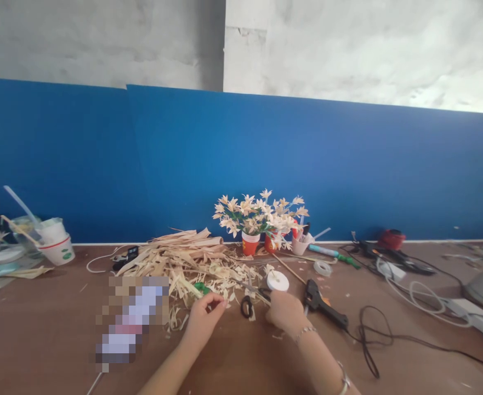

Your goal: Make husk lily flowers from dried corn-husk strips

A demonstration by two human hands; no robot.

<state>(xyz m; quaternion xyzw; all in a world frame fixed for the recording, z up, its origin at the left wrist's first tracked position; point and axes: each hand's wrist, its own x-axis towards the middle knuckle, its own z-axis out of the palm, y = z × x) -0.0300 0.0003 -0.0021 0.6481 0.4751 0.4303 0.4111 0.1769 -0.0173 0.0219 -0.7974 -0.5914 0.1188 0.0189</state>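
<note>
My left hand [205, 320] is over the front edge of the husk scraps, thumb and forefinger pinched together. Whatever sits between those fingertips is too small to make out. Just behind it lies a small green item [202, 288]. My right hand [285, 311] reaches down at the table, its fingers bent and mostly hidden beneath the hand. Black-handled scissors [246, 307] lie right by its fingertips; whether it touches them I cannot tell. A white round disc [278, 281] is just beyond that hand. To its right rests a black glue gun [325, 307].
Dried husk strips [187, 247] are heaped at the back left. Pale husk flowers [257, 214] stand in red paper cups [250, 245] against the blue partition [307, 159]. A tape roll [322, 267], cables [389, 337] and a power strip [477, 321] occupy the right side. White cups [58, 249] stand far left.
</note>
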